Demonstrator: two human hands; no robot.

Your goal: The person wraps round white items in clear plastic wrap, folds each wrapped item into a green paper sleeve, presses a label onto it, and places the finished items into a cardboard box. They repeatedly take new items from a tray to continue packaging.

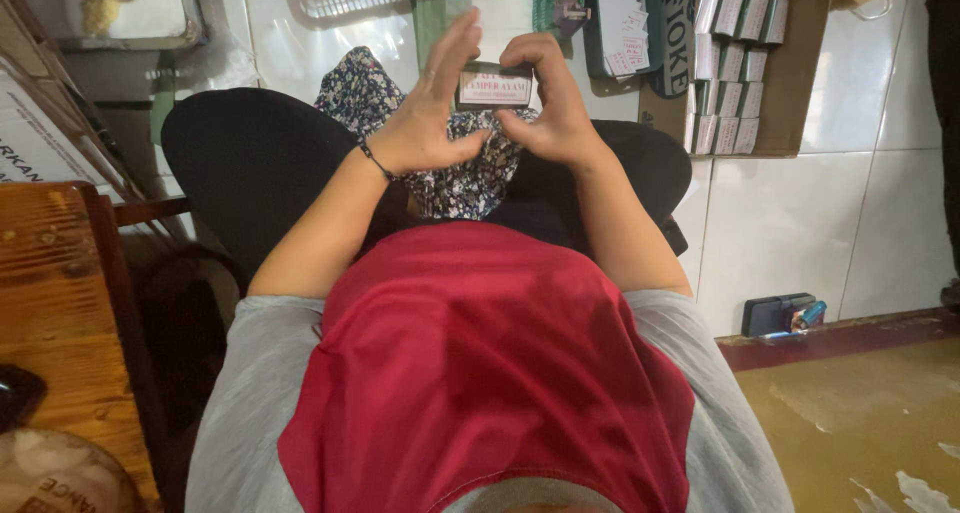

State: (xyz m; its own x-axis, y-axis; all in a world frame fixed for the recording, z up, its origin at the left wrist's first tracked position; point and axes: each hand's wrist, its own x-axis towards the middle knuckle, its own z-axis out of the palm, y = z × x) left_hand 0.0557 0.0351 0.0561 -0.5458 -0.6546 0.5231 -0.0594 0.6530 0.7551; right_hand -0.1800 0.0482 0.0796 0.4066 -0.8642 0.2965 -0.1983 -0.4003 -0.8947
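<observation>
Held thing: small rectangular package with a white printed label (494, 86), pinched between both hands over the lap.
Left hand (430, 113): fingers straight, touching the package's left end.
Right hand (550, 98): curled around its right end.
Beneath the grip: dark floral-print cloth (450, 183).
Right of the grip: stacked white boxes (735, 63).

Small flat labelled packet (494, 87), upright between both hands above the lap
</observation>
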